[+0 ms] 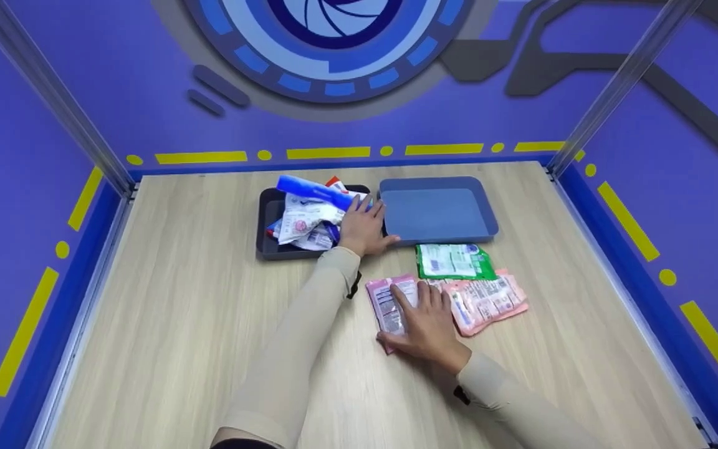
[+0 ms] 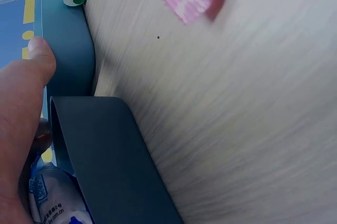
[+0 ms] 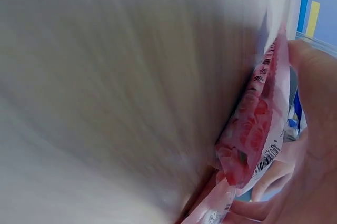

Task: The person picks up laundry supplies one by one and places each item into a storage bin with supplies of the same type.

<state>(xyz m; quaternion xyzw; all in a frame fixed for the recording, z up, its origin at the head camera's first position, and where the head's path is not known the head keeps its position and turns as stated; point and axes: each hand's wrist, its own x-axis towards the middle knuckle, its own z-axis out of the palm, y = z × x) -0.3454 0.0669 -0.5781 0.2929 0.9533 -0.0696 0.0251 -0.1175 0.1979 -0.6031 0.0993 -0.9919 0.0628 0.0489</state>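
Note:
My right hand [image 1: 427,324] grips a pink packet [image 1: 390,305] with printed text, thumb at one edge and fingers spread across it. In the right wrist view the packet [image 3: 253,124] stands tilted beside the thumb, a barcode showing. My left hand [image 1: 364,226] lies over the right end of a black tray [image 1: 290,255], fingers extended onto a long bright blue item [image 1: 315,189]. Its thumb reaches toward the grey-blue tray [image 1: 437,212] alongside. White packets [image 1: 303,221] are heaped in the black tray, partly hidden by the hand.
A green and white packet [image 1: 455,261] lies just in front of the grey-blue tray. Nearer, pink packets [image 1: 490,302] overlap on the wooden table [image 1: 178,324], right of my right hand. Purple panels [image 1: 22,156] wall in the table's back and sides.

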